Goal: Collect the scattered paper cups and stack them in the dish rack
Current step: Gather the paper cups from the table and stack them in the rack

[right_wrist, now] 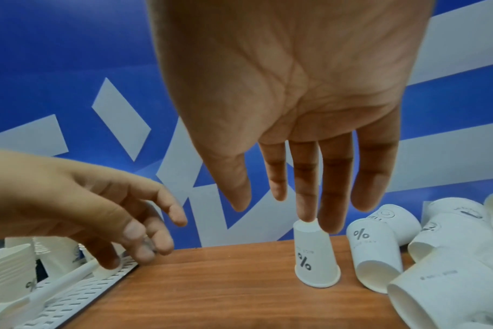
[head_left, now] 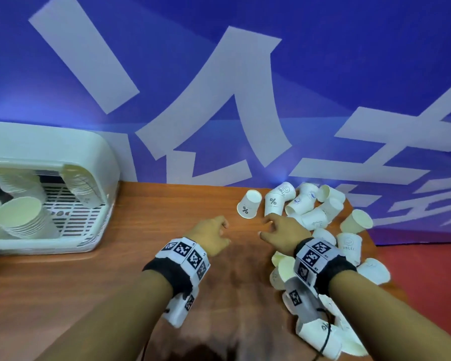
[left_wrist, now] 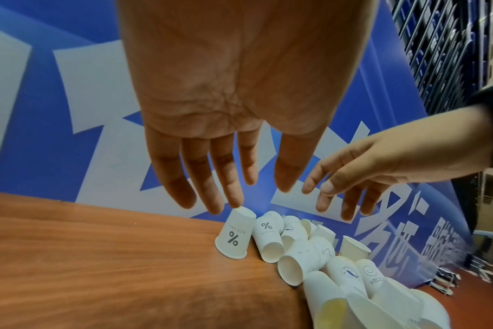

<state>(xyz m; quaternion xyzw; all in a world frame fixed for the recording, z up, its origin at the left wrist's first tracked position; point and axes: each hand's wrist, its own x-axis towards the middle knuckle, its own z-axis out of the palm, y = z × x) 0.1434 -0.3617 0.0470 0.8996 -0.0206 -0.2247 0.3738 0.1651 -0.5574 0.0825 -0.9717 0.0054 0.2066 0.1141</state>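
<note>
Several white paper cups [head_left: 313, 212] lie scattered on the right part of the wooden table [head_left: 89, 295]. One cup with a % mark [head_left: 248, 207] [left_wrist: 234, 236] [right_wrist: 315, 256] stands upside down at the heap's left edge. My left hand [head_left: 216, 235] [left_wrist: 234, 178] hovers open just short of it, holding nothing. My right hand [head_left: 279, 230] [right_wrist: 296, 193] hovers open beside the heap, fingers spread, empty. The white dish rack [head_left: 99, 162] stands at the left with stacks of cups [head_left: 24, 217] in it.
A blue banner with large white characters [head_left: 232, 100] rises right behind the table. More cups [head_left: 320, 332] lie near the table's right front edge, under my right forearm. Red floor [head_left: 440, 295] shows beyond the table's right edge.
</note>
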